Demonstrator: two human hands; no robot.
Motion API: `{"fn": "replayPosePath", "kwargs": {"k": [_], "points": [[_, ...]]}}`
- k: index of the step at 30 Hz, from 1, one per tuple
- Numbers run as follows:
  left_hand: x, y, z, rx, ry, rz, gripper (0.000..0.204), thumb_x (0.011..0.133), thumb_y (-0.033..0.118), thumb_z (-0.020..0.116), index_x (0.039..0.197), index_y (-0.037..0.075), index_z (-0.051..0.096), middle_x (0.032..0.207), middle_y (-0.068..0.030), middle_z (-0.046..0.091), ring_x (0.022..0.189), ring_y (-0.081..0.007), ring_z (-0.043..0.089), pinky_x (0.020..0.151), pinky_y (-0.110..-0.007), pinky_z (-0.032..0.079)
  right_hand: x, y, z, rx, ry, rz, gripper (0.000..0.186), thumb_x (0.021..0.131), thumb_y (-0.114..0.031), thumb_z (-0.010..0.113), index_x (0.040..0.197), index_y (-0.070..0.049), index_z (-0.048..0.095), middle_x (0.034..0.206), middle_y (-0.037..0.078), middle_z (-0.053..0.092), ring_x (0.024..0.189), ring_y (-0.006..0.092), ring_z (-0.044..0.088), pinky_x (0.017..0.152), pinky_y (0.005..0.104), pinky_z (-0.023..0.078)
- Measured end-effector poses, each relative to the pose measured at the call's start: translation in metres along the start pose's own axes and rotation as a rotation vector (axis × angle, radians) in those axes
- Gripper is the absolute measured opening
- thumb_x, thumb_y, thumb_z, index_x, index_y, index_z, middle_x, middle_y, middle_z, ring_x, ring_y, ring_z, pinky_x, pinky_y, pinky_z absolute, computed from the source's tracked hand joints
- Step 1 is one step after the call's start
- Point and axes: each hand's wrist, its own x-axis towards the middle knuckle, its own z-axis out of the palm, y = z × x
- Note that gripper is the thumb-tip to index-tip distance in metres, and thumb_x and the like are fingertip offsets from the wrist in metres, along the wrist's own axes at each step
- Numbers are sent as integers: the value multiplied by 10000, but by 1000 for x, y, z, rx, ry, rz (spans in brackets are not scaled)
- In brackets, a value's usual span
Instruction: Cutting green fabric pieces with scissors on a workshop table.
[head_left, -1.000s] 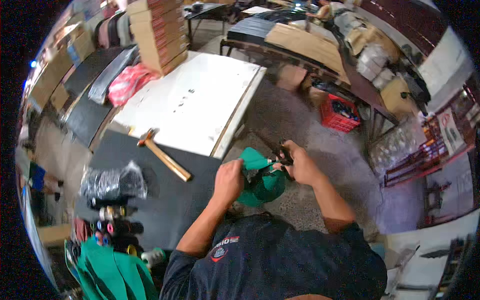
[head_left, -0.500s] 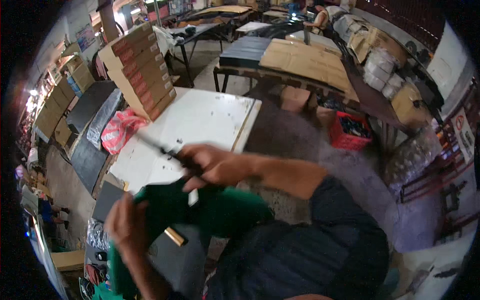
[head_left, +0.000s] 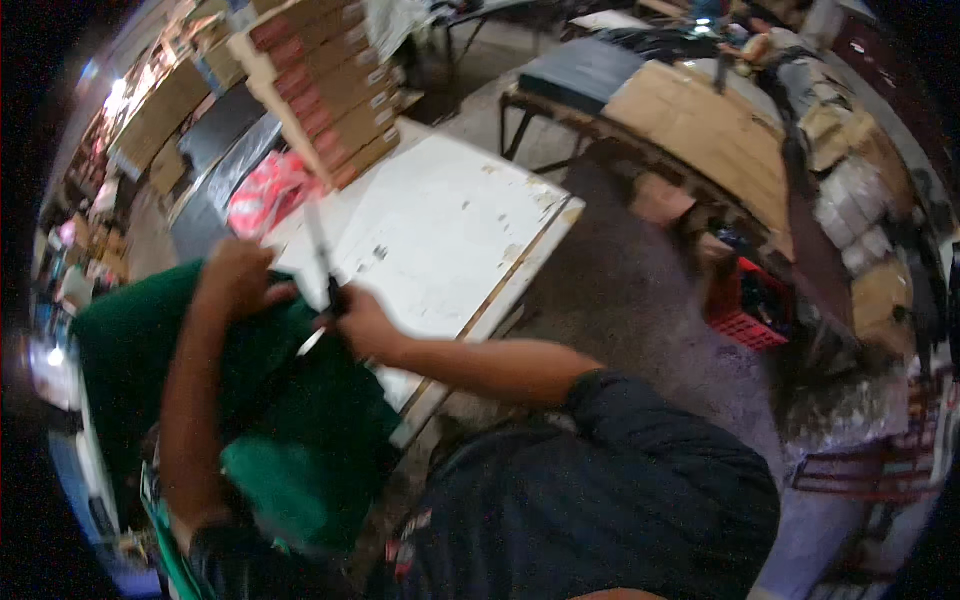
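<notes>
A large sheet of dark green fabric (head_left: 140,340) hangs spread from my left hand (head_left: 245,275) at the left, covering the dark bench beneath. The fingers of my left hand are closed on its upper edge. My right hand (head_left: 358,322) grips the black handles of long scissors (head_left: 322,255) just right of my left hand, with the blurred blades pointing up and away over the white tabletop (head_left: 440,230). A small pale object (head_left: 312,342) shows below the scissor handles; I cannot make out what it is.
Stacked cardboard boxes (head_left: 340,90) and a red-and-white plastic bag (head_left: 268,195) sit at the table's far end. Across the aisle, a table bears a cardboard sheet (head_left: 700,140), bundles (head_left: 845,215) and dark material; a person (head_left: 750,45) is there. A red crate (head_left: 745,310) stands on the floor.
My hands have swung left and forward, the green fabric has opened into a wide hanging sheet, and the scissors now point away over the white table. The hammer seen earlier is hidden.
</notes>
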Motion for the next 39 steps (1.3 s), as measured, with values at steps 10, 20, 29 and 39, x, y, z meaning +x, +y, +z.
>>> {"fn": "replayPosePath", "kwargs": {"k": [10, 20, 29, 39], "points": [[161, 112, 251, -433, 315, -93, 399, 767, 111, 601, 1159, 154, 537, 1170, -49, 538, 1134, -243, 488, 977, -610, 284, 13, 187, -152, -159, 360, 453, 296, 735, -35, 689, 977, 63, 550, 848, 104, 632, 728, 195, 607, 633, 324, 480], [148, 115, 228, -1142, 292, 298, 660, 695, 231, 748, 1293, 158, 476, 1408, -73, 389, 1366, -281, 229, 1062, -567, 154, -6, 142, -121, -255, 297, 161, 305, 745, -25, 726, 956, -33, 505, 844, 17, 551, 762, 104, 533, 691, 251, 454], [165, 91, 200, -1246, -333, 564, 363, 707, 200, 734, 999, 15, 623, 886, -115, 646, 840, -182, 580, 735, -331, 464, 20, 108, -129, -258, 156, 21, 321, 744, -69, 744, 919, -42, 476, 821, 11, 541, 746, 93, 519, 689, 234, 436], [155, 98, 191, -1470, -334, 333, 244, 797, 193, 645, 936, -7, 630, 763, -69, 623, 748, -130, 538, 695, -320, 447, 33, 94, -147, -171, 66, 219, 310, 765, -84, 727, 942, -39, 477, 811, 13, 529, 759, 102, 528, 710, 248, 451]]}}
